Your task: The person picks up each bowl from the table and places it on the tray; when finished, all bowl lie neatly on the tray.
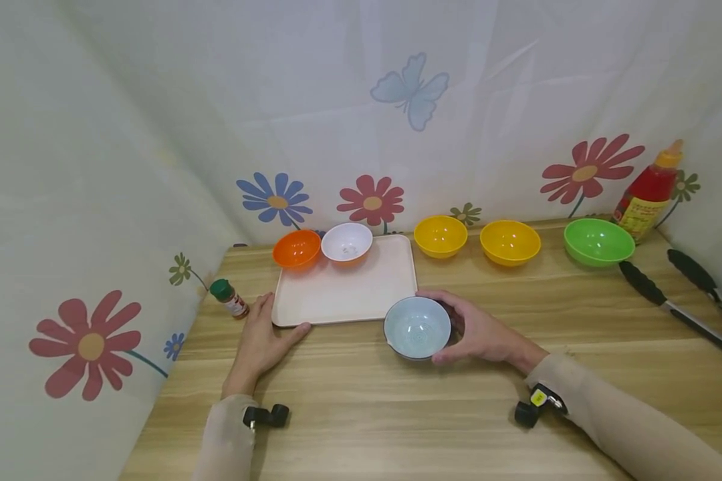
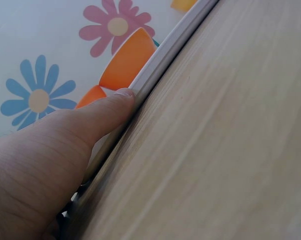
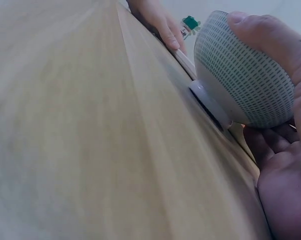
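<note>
Firstly, at the left of the desk (image 1: 367, 421), we see a small spice bottle (image 1: 234, 302) with green cap, standing near our left hand (image 1: 265, 344). With this hand we touch the front left corner of the tray (image 1: 349, 297): the thumb lies along the front edge, the fingers are at the left side. This grip is wide and does not close around anything; we suppose it serves to make the tray steady.

On the back left part of the tray are the orange bowl (image 1: 297, 249) and, just beside it, the bowl with white inside (image 1: 347, 242), which leaves the front surface free.

Next comes the blue bowl (image 1: 417, 327), at the front right corner of the tray. Our right hand (image 1: 475, 331) holds it from its right side, thumb near the rim and fingers on the other side, probably because the wall is round. Whether its foot touches the desk, we cannot tell.

Further right, two yellow bowls (image 1: 440, 236) (image 1: 510, 243) and a green bowl (image 1: 599, 242) stand along the back, perhaps so that the front stays convenient for working. Behind the green one stands a sauce bottle (image 1: 646, 194); the tongs (image 1: 645, 285) lie at the far right.
</note>
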Demonstrator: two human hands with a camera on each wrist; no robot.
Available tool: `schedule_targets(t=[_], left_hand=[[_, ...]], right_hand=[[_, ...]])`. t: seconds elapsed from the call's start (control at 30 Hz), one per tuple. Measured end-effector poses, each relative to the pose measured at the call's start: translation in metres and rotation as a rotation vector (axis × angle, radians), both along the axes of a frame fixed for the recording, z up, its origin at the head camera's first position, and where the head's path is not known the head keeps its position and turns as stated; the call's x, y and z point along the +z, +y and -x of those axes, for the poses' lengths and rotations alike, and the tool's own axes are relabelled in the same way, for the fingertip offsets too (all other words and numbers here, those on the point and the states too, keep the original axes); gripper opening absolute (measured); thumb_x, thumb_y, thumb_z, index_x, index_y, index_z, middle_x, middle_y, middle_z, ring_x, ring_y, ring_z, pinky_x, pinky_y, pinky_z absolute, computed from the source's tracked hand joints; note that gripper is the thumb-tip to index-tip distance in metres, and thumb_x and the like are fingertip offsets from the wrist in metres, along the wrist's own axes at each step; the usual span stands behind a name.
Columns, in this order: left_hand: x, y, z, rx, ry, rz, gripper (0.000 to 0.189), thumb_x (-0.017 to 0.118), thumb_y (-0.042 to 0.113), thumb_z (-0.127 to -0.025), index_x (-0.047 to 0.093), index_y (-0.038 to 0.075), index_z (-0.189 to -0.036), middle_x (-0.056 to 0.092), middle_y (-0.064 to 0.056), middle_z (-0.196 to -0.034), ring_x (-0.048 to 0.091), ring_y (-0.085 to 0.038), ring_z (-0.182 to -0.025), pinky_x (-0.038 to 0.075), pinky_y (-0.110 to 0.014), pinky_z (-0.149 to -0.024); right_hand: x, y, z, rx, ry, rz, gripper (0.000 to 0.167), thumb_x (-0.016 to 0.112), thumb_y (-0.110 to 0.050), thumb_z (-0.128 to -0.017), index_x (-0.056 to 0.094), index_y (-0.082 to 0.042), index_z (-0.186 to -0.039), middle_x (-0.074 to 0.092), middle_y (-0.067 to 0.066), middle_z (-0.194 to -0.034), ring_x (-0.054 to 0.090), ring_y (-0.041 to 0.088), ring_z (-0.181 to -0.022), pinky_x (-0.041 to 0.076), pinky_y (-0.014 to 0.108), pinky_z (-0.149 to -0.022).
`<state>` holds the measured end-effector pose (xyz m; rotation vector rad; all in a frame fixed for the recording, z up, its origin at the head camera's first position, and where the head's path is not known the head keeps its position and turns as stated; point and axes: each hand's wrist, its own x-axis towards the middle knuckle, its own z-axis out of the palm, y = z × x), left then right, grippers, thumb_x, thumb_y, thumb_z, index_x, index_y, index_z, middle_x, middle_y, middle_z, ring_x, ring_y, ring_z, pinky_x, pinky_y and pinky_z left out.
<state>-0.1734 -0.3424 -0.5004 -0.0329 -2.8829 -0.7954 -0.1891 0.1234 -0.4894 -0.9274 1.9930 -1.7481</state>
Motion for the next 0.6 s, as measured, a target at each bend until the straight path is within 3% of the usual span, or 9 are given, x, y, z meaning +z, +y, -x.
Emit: schedule_targets(t=[0.3, 0.6], left_hand=[[-0.0003, 0.0027, -0.0007, -0.004, -0.012, -0.005, 0.115, 0.080, 0.070, -0.094, 0.033, -0.002, -0.171, 0.037, -0.027, -0.169, 0.041, -0.048, -0.155, 0.032, -0.067, -0.131], [0.0012, 0.0008, -0.0008, -0.006, 0.005, -0.024, 0.111, 0.080, 0.068, -0.095, 0.036, -0.002, -0.170, 0.040, -0.024, -0.168, 0.042, -0.047, -0.155, 0.032, -0.066, -0.131]], right_hand=[[-0.0004, 0.0028, 0.0011, -0.017, -0.011, 0.033, 0.105, 0.101, -0.016, -0.082, 0.042, -0.008, -0.168, 0.051, 0.008, -0.166, 0.048, 0.036, -0.150, 0.046, 0.023, -0.122], [0.0040, -0.0027, 0.0056, -0.104, 0.020, 0.014, 0.105, 0.101, -0.017, -0.084, 0.041, -0.008, -0.169, 0.051, 0.005, -0.166, 0.050, 0.033, -0.151, 0.046, 0.022, -0.121]])
